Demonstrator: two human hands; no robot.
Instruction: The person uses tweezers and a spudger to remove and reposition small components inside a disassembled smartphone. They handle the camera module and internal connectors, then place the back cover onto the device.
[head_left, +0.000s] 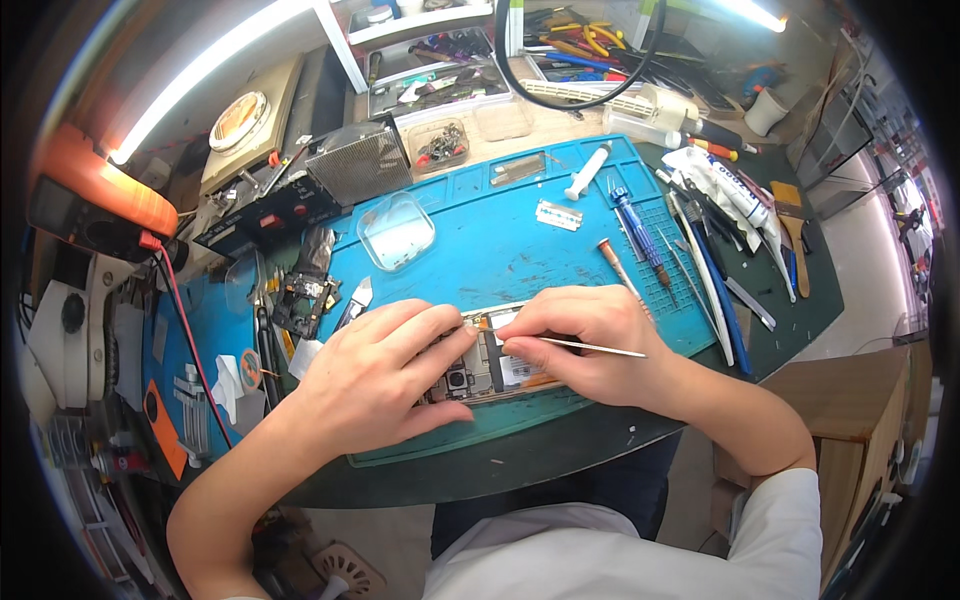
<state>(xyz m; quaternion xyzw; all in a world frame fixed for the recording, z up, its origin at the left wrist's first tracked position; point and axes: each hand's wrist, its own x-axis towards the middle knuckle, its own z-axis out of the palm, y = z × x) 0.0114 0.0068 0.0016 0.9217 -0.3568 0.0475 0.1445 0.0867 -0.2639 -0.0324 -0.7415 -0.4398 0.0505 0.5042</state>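
Opened smartphone (495, 372), inner parts exposed: lies on the near part of the blue mat, between the two hands. Desk (806, 335), dark green, with a curved near edge, carries everything at work height. Blue work mat (470, 255) covers much of its middle. Left hand (385, 370) arches over the phone's left end, thumb spread from the fingers; whether it grips the frame, cannot tell. Right hand (595, 335) closed narrow, slim pale tool (605, 348) pinched between thumb and fingers, its inner end over the phone near the left fingertips. Clear plastic tray (397, 232) on the mat, beyond the left hand. Blue screwdriver (640, 238) lies on the mat's right side, beyond the right hand. White syringe (588, 172) farther back. Razor blade (558, 215) flat on the mat, just nearer than the syringe.
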